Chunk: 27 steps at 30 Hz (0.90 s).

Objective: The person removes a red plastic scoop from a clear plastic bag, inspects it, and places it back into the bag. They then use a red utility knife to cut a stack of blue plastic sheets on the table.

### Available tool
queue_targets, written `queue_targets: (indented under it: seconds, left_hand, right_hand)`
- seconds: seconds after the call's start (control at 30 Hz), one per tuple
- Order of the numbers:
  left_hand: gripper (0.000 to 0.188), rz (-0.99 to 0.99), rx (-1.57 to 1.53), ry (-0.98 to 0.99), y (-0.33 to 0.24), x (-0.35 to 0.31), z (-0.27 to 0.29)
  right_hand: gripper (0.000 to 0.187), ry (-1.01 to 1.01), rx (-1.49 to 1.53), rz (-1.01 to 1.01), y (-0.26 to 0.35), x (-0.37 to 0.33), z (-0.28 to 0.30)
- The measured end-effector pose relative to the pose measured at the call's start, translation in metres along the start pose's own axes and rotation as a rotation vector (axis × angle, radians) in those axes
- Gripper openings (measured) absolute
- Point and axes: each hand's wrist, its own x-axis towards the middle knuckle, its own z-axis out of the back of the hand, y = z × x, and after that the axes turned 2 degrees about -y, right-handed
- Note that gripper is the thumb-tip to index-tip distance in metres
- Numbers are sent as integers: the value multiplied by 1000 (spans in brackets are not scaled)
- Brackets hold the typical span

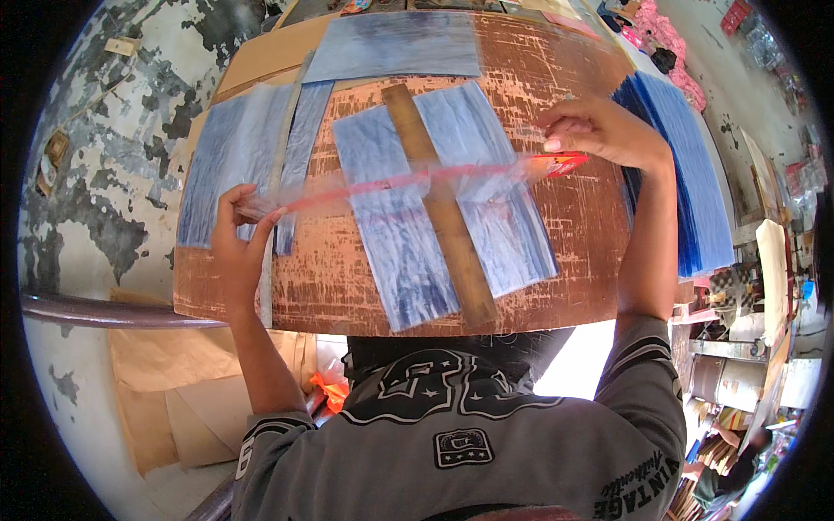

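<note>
A blurred strip of clear plastic film with a pink band and a red printed end stretches across the board. My left hand pinches its left end between thumb and fingers. Just above the red end, my right hand has its fingers bent in toward the thumb; what they hold is too unclear to make out. Below the strip, a flat brown wooden bar lies slanted between two streaky blue-white plastic sheets, partly covering their inner edges.
The worn reddish-brown board carries more bluish sheets at the left and a bluish sheet at the far edge. A thick blue stack stands at the right. A thin pale strip crosses the left side. Cardboard lies below left.
</note>
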Motion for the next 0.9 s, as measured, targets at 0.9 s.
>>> queue_targets:
  seconds: [0.9]
  left_hand:
    - [22, 277, -365, 154, 21, -1, -23]
  right_hand:
    - [35, -302, 472, 83, -67, -13, -70]
